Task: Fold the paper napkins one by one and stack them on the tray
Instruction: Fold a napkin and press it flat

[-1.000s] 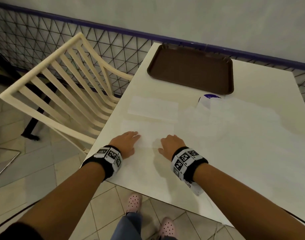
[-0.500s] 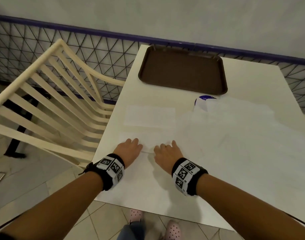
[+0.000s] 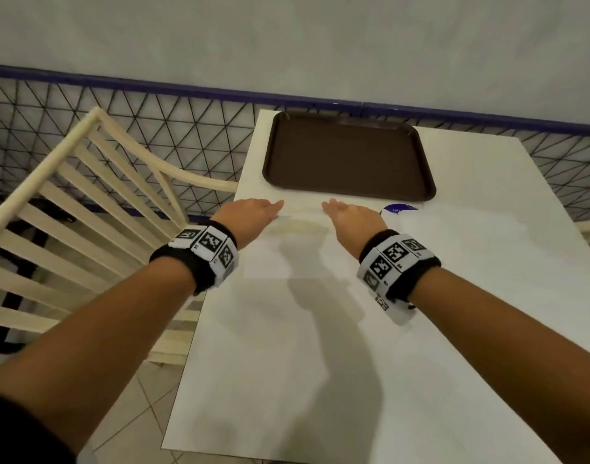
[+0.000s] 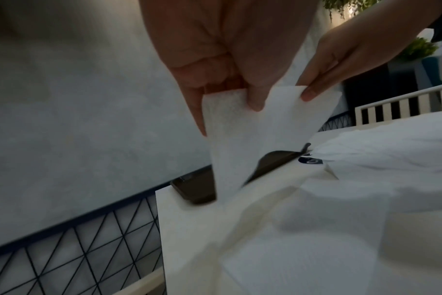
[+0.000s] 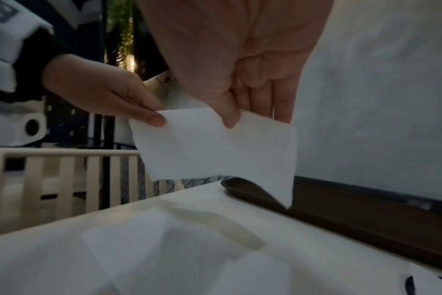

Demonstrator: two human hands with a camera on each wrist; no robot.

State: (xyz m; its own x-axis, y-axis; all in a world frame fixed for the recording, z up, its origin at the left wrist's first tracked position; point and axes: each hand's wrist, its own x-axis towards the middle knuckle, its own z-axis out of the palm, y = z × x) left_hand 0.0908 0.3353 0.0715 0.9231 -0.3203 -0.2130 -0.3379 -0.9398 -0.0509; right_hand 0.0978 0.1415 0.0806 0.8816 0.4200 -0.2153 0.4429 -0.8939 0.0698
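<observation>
Head view: brown tray (image 3: 349, 155) seemingly holds nothing; both hands pinch napkin (image 5: 215, 143).

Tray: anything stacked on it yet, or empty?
Empty. The head view shows the brown tray bare inside; both hands pinch one napkin, hanging in the air at its near edge.

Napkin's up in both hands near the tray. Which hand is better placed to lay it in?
Probably the right hand. Both hands pinch the napkin, but the right sits opposite the middle of the tray, while the left hand is off its left end.
</observation>
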